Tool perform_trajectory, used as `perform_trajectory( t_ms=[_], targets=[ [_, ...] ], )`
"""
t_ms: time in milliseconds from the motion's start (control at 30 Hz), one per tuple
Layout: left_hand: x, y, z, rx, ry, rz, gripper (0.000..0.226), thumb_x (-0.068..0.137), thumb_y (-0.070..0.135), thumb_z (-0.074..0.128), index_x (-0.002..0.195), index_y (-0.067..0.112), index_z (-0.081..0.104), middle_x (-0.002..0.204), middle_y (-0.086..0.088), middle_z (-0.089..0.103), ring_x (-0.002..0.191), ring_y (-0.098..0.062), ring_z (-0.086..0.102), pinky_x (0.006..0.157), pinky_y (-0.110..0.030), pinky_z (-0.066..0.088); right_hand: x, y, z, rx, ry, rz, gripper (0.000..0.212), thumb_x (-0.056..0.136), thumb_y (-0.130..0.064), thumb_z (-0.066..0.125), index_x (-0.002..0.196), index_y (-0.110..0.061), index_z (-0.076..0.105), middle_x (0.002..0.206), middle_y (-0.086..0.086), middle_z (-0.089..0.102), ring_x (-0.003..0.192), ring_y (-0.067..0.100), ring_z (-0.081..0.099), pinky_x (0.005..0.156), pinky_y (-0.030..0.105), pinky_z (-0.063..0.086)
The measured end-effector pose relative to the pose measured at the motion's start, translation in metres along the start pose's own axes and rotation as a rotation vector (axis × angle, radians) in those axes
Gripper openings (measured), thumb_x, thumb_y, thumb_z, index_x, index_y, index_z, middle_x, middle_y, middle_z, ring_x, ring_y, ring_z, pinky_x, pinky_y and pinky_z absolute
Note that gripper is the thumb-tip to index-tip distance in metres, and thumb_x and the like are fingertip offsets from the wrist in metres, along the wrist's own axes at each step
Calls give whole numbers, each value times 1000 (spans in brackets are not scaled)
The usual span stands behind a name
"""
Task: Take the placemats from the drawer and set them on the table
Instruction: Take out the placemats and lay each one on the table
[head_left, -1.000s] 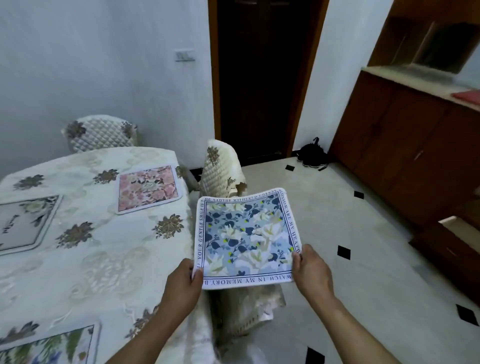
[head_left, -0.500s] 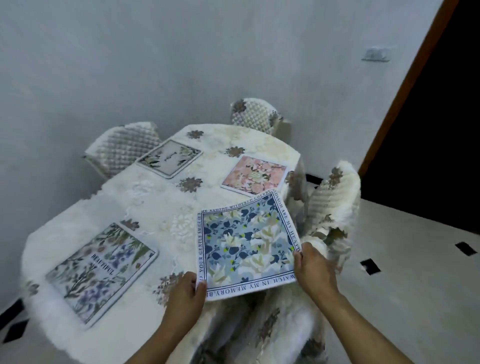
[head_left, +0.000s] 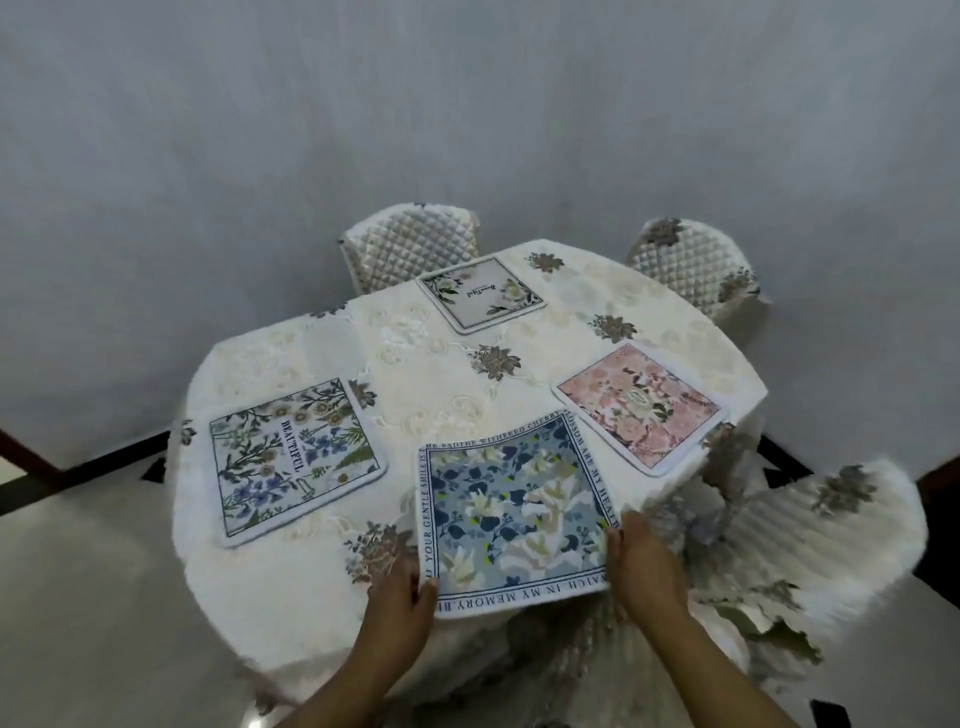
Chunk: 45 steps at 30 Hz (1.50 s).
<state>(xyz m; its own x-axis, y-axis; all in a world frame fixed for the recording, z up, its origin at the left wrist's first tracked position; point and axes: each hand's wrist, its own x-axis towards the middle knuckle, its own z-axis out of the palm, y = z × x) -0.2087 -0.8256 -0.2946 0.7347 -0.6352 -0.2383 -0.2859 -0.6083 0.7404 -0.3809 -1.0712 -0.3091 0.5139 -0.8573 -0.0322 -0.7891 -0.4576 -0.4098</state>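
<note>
**Blue placemat held at the bench's near edge**

Most of each hand's fingers are hidden beneath the mat, and whether the mat's underside touches the cloth cannot be told. The left hand (head_left: 397, 603) pinches the near left corner of the blue placemat (head_left: 514, 512), thumb on top. The right hand (head_left: 647, 566) grips its right edge close to the near corner. The mat sits slightly bowed over the near edge of the cloth-covered bench (head_left: 415, 374). Three more mats lie flat on the cloth: a botanical placemat (head_left: 293, 454) to the left, a pink placemat (head_left: 641, 408) just beyond the blue one's far right corner, and a pale placemat (head_left: 480, 293) at the far side. Quilted chairs (head_left: 410, 247) stand round the bench, with the nearest chair blurred.
</note>
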Motion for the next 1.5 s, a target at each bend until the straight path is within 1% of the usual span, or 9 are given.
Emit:
perform_trajectory(
  t_ms=[300, 633, 833, 967, 1067, 1167, 1333, 1400, 1500],
  targets=[
    [16, 31, 66, -28, 119, -227, 20, 99, 24, 49, 82, 26, 40, 71, 11, 44, 63, 0, 43, 53, -11, 35, 95, 35, 32, 80, -206, -172, 14, 97, -40, 33, 91, -31, 42, 89, -2, 62, 74, 17, 61, 68, 42, 57],
    [46, 46, 124, -9, 324, -489, 21, 99, 25, 49, 80, 20, 42, 69, 6, 49, 61, -4, 46, 47, -18, 28, 169, 38, 51, 69, -350, -338, 15, 100, -28, 40, 89, -19, 43, 92, 9, 64, 78, 29, 61, 67, 36, 49],
    [54, 18, 145, 6, 314, -594, 19, 98, 24, 47, 82, 15, 45, 73, -3, 55, 64, -16, 53, 52, -28, 34, 167, 53, 79, 30, -499, -250, 44, 99, -35, 41, 137, -13, 39, 120, 12, 63, 102, 31, 64, 86, 40, 51],
    [56, 10, 150, 18, 349, -569, 20, 97, 21, 50, 79, 20, 42, 70, 2, 52, 61, -10, 50, 49, -24, 33, 161, 68, 86, 19, -448, -255, 40, 97, -31, 47, 134, -17, 41, 119, 8, 60, 99, 27, 62, 83, 39, 50],
    [56, 1, 157, 161, 436, -530, 12, 90, 18, 59, 98, 12, 54, 90, -9, 57, 81, -25, 56, 61, -32, 43, 160, 73, 93, -85, -315, -345, 40, 88, -27, 61, 122, -11, 46, 108, 16, 58, 88, 30, 57, 71, 40, 51],
    [63, -6, 176, 342, 450, -406, 41, 85, 23, 58, 123, 8, 52, 118, -16, 55, 102, -35, 55, 81, -43, 52, 149, 65, 104, -169, -240, -548, 57, 81, -24, 68, 132, -5, 49, 128, 24, 55, 111, 40, 56, 89, 49, 51],
    [100, 13, 209, 531, 273, -199, 55, 93, 29, 45, 143, 7, 36, 148, -20, 42, 141, -35, 30, 115, -45, 16, 109, 23, 133, -217, -383, -911, 60, 94, -39, 42, 150, -19, 32, 156, 10, 30, 146, 31, 24, 116, 44, 11],
    [112, 12, 217, 568, 159, -211, 77, 80, 29, 60, 145, 5, 27, 147, -20, 43, 144, -34, 16, 114, -46, 6, 102, 16, 146, -253, -458, -939, 62, 93, -43, 40, 149, -17, 33, 155, 9, 33, 146, 26, 16, 113, 43, 5],
    [111, -2, 220, 605, 136, -221, 66, 91, 35, 41, 147, 4, 26, 152, -17, 35, 146, -26, 0, 115, -44, 2, 106, 24, 154, -250, -468, -969, 58, 101, -45, 25, 151, -15, 28, 157, 9, 32, 147, 22, 13, 115, 41, 10]
  ],
)
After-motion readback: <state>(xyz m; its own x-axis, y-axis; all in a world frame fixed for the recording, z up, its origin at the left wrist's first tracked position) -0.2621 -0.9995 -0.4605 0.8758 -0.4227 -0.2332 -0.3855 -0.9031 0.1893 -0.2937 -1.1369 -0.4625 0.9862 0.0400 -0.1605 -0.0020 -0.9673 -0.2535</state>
